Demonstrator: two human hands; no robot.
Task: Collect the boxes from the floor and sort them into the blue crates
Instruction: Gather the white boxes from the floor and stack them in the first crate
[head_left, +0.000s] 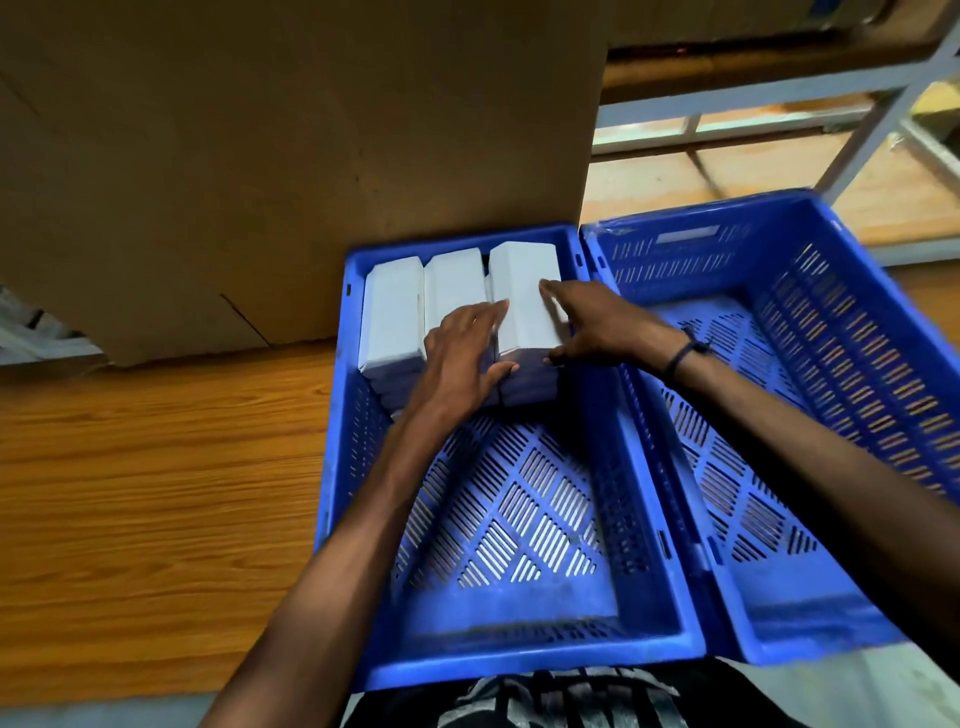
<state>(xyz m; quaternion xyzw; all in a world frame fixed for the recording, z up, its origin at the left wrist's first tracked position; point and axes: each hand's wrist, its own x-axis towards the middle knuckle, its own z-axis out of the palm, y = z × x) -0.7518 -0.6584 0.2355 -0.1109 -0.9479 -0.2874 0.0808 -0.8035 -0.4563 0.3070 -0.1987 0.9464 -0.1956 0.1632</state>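
Boxes (524, 296) between both flat hands

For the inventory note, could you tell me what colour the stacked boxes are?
White, seen in the head view: the boxes in the left crate.

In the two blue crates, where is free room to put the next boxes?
The right crate holds nothing: its whole floor is free. In the left crate, the near part is bare, from the white boxes to the near wall. The far end is crowded: boxes, left hand and right hand.
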